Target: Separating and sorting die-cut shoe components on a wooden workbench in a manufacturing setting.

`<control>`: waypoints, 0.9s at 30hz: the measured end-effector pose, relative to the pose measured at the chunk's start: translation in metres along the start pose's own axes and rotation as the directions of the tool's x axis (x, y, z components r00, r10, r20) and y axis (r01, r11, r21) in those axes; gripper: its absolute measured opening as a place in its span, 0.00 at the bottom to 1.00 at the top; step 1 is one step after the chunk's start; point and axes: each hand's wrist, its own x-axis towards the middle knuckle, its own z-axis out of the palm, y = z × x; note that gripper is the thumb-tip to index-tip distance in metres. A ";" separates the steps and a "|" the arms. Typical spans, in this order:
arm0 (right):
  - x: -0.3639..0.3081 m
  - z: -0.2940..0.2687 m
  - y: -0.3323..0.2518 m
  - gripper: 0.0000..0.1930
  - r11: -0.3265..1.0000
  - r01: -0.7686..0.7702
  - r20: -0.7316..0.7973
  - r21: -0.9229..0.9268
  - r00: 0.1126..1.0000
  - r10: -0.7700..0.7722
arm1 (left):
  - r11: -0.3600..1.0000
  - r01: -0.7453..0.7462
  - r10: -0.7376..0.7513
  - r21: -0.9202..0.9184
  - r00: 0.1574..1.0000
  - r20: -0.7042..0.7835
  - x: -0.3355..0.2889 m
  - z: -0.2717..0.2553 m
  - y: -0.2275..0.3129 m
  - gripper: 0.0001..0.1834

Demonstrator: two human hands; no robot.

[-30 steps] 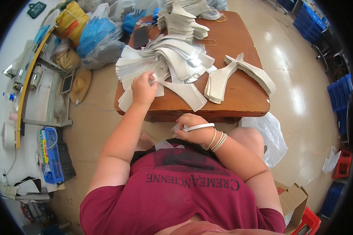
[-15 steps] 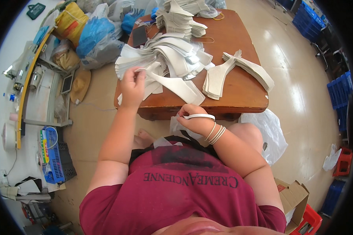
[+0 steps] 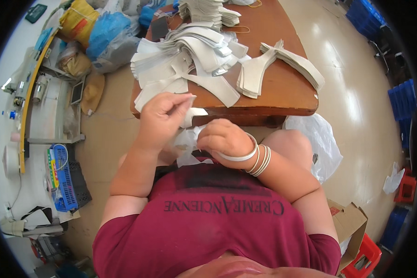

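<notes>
My left hand (image 3: 164, 120) is raised before the table's front edge. Its thumb and fingers pinch a small white piece (image 3: 198, 112), whose material looks like thin fabric or foam. To its right, my right hand (image 3: 227, 139) is curled with the fingertips turned down and inward; what they hold, if anything, is hidden. A wide white band (image 3: 238, 158) and several thin bangles circle that wrist. On the table, a pale Y-shaped piece (image 3: 216, 86) lies in front of a fanned heap of white cut pieces (image 3: 204, 44). A neat stack of Y-shaped pieces (image 3: 257, 74) lies further right.
The brown wooden table (image 3: 282, 99) has rounded corners. A dark phone (image 3: 160, 28) and another stack (image 3: 201, 11) lie towards the back. Clear plastic (image 3: 188, 142) hangs near my lap, and a white plastic bag (image 3: 322, 148) sits by my right knee. Filled bags (image 3: 111, 41) stand left.
My left hand has come down from the heap towards my body and closer to my right hand. My right hand has shifted slightly left and turned. The Y-shaped piece remains on the table.
</notes>
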 end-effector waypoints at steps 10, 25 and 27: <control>-0.008 -0.011 -0.004 0.15 0.976 -0.218 -0.362 0.024 0.908 0.212 | 0.994 -0.100 0.109 -0.053 0.976 0.189 -0.018 0.027 0.017 0.09; -0.009 -0.016 -0.023 0.21 0.875 -0.476 -0.502 -0.088 0.780 0.373 | 0.772 -0.579 0.477 0.262 0.800 0.363 -0.008 0.018 0.030 0.15; -0.013 -0.017 -0.014 0.21 0.891 -0.452 -0.580 -0.042 0.737 0.347 | 0.847 -0.500 0.418 0.178 0.835 0.357 -0.011 0.019 0.027 0.13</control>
